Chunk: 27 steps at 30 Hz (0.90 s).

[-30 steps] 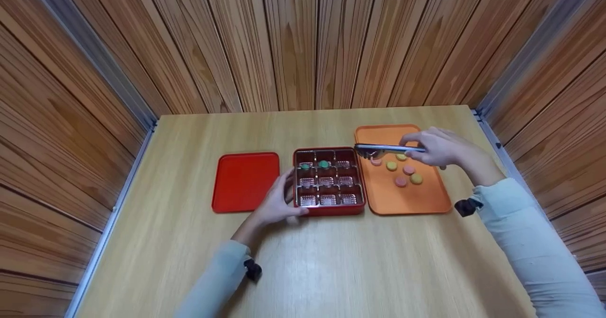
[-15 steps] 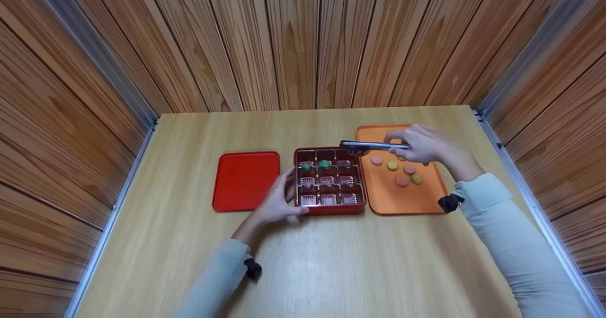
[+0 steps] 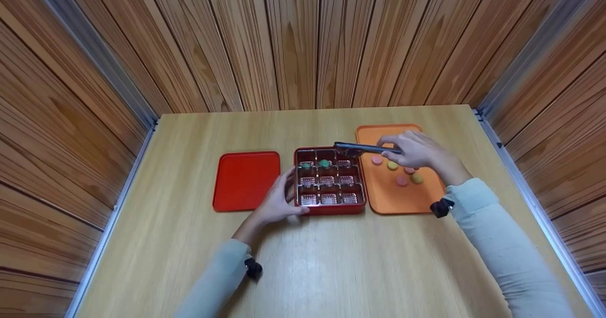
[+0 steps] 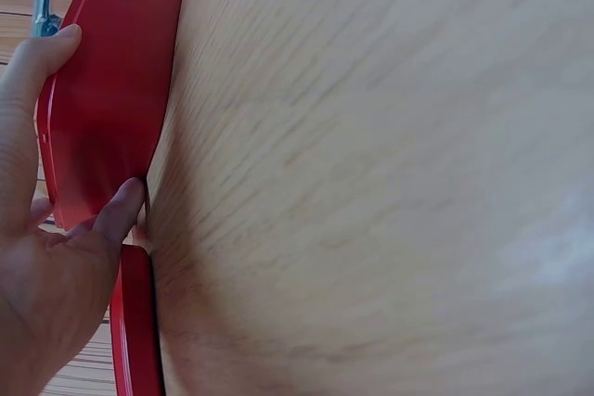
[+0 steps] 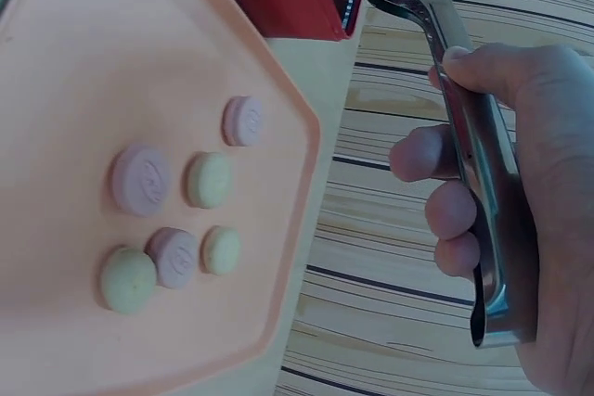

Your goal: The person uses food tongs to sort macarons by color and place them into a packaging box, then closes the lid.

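My left hand (image 3: pixel 279 204) grips the near-left corner of a dark red box (image 3: pixel 331 209), thumb on its front wall and fingers along its left side. Inside is a clear divided insert; two green macarons (image 3: pixel 324 163) sit in its back-left and back-middle compartments. With my right hand (image 3: pixel 409 150) I hold metal tongs (image 3: pixel 369 147), thumb on one arm and fingers round the other. The tongs' toothed tips overlap the back-right compartment; I cannot tell whether anything is between them. Pink macarons (image 5: pixel 141 179) and yellow macarons (image 5: pixel 210 180) lie on the orange tray (image 3: pixel 407 204).
A red lid-like tray (image 3: pixel 246 181) lies flat to the left of the box. The orange tray stands close against the box's right side. Wood-plank panels (image 3: pixel 303 43) rise behind the wooden table (image 3: pixel 331 261).
My right hand has carried the tongs left, from the orange tray's edge to over the box's back-right compartment. The left hand and the box have stayed in place.
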{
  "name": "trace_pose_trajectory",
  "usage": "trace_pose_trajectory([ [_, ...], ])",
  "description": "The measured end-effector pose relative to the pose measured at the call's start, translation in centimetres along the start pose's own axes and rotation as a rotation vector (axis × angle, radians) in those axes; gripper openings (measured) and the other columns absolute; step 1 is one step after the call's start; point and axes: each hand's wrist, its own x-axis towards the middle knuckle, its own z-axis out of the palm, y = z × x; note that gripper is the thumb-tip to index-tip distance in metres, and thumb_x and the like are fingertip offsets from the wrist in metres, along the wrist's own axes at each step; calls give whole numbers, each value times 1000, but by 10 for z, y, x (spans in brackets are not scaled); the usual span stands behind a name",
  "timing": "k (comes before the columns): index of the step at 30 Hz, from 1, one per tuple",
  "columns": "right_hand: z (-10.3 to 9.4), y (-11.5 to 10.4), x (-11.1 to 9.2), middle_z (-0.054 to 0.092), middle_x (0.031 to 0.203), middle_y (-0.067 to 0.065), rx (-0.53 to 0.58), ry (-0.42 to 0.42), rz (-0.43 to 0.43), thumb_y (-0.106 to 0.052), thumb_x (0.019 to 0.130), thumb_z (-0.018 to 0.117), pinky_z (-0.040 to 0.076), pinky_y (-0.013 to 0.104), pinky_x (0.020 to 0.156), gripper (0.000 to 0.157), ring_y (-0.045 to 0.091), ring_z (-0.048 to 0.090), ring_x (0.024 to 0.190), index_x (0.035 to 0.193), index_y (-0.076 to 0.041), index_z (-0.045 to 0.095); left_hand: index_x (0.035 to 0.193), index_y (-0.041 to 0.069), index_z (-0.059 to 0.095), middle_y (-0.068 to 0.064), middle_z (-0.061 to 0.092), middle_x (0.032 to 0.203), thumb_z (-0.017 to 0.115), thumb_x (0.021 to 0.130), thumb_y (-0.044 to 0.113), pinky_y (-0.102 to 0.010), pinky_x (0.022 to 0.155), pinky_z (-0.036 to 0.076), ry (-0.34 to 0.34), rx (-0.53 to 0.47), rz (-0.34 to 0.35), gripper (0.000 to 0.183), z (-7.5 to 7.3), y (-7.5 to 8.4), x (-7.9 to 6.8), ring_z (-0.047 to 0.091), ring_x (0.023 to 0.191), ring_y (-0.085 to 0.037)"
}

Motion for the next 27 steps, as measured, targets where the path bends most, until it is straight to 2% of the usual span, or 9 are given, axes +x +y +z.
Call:
trace_pose_trajectory([
  [4, 8, 2, -1, 55, 62, -5, 23, 15, -1, -30, 114, 67, 32, 24, 49, 32, 12, 50, 47, 141, -13, 71, 181, 15, 19, -18, 32, 183, 102, 82, 22, -55, 146, 23, -1, -9, -12, 129, 0, 0, 0, 30, 175, -38],
  [13, 21, 6, 0, 60, 67, -5, 60, 37, -1, -26, 113, 66, 31, 25, 49, 25, 12, 47, 52, 135, -15, 71, 181, 15, 19, -19, 30, 183, 101, 82, 16, -51, 144, 30, -1, -60, -1, 128, 0, -1, 1, 30, 175, -39],
  [19, 23, 8, -1, 57, 67, -6, 54, 51, -4, -24, 112, 66, 28, 24, 50, 24, 12, 44, 51, 133, -13, 72, 179, 8, 19, -25, 33, 180, 102, 82, 15, -55, 144, 29, 3, -44, 34, 128, 0, -2, 2, 33, 172, -42],
  [27, 24, 9, -2, 61, 71, -5, 64, 37, 28, -27, 113, 65, 30, 25, 50, 28, 13, 46, 53, 137, -14, 70, 180, 10, 19, -24, 33, 181, 103, 80, 15, -54, 143, 32, 7, -41, 38, 130, 1, 0, 1, 33, 172, -43],
])
